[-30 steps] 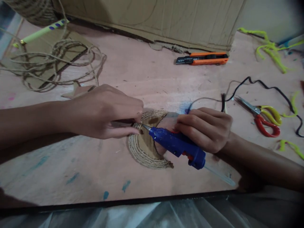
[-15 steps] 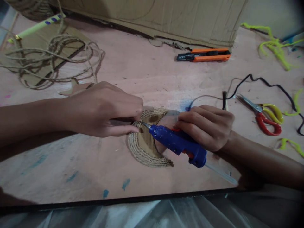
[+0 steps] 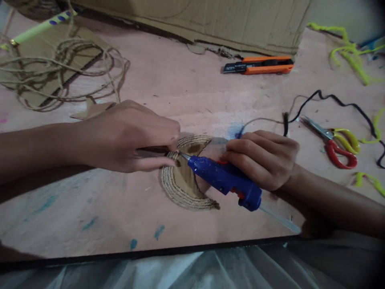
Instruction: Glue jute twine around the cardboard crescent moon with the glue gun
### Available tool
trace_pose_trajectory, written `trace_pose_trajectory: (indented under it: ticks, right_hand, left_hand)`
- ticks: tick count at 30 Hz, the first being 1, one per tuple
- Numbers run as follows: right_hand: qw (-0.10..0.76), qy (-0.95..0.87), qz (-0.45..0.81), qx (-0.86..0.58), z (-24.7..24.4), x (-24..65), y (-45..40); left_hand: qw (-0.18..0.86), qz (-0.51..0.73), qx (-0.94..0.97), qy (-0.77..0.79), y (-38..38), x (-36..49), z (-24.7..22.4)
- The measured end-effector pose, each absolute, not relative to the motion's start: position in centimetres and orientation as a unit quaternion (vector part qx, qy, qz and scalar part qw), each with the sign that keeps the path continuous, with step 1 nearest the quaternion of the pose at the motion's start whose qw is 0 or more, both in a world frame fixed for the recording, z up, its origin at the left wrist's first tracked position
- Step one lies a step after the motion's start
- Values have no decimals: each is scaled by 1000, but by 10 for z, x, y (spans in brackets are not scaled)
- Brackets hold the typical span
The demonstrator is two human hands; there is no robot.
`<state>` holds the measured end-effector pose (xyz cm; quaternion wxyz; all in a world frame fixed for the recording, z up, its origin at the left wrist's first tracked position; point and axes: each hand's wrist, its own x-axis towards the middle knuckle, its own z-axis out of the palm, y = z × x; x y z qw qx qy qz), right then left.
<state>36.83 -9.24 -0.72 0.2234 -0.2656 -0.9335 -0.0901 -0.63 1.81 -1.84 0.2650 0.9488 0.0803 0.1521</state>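
Observation:
A crescent-shaped cardboard piece [image 3: 188,176] lies on the table, its outer curve lined with rows of twine [image 3: 177,196]. My left hand [image 3: 129,136] is closed at its upper left edge, index finger and thumb pinching the twine there; the fingers cover the exact grip. From a loose tangle, a strand runs down behind this hand. My right hand [image 3: 263,158] wraps around a blue glue gun [image 3: 224,176], tilted with its metal nozzle against the crescent beside my left fingertips. A clear glue stick [image 3: 279,218] sticks out of the gun's back.
An orange box cutter [image 3: 258,65] lies at the back, before a large cardboard sheet [image 3: 210,20]. Scissors [image 3: 331,140], a black cord [image 3: 339,103] and yellow-green yarn [image 3: 351,60] are on the right. Loose twine [image 3: 69,60] covers a cardboard piece [image 3: 87,40] at upper left.
The view has shifted slightly. Both hands, the glue gun and the crescent keep nearly the same positions, with the nozzle still at the twine.

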Motion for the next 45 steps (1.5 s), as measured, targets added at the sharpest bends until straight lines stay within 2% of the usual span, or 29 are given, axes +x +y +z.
trace_pose_trajectory:
  ticks: [8, 28, 31, 36, 41, 45]
  right_hand:
    - [303, -917, -103, -237, -10, 365, -90]
    - [260, -923, -188, -213, -6, 363, -92]
    - [261, -924, -163, -225, -4, 363, -92]
    - [293, -917, -41, -269, -2, 362, -91]
    - [266, -921, -172, -226, -5, 364, -91]
    - [234, -921, -64, -304, -8, 369, -91]
  left_hand:
    - [279, 148, 946, 69, 20, -6, -18]
    - [273, 160, 947, 60, 20, -7, -17]
    - [277, 149, 947, 69, 20, -8, -17]
    - [276, 147, 947, 67, 20, -8, -16]
    - [275, 160, 946, 63, 20, -8, -17]
    - [270, 164, 947, 57, 20, -8, -19]
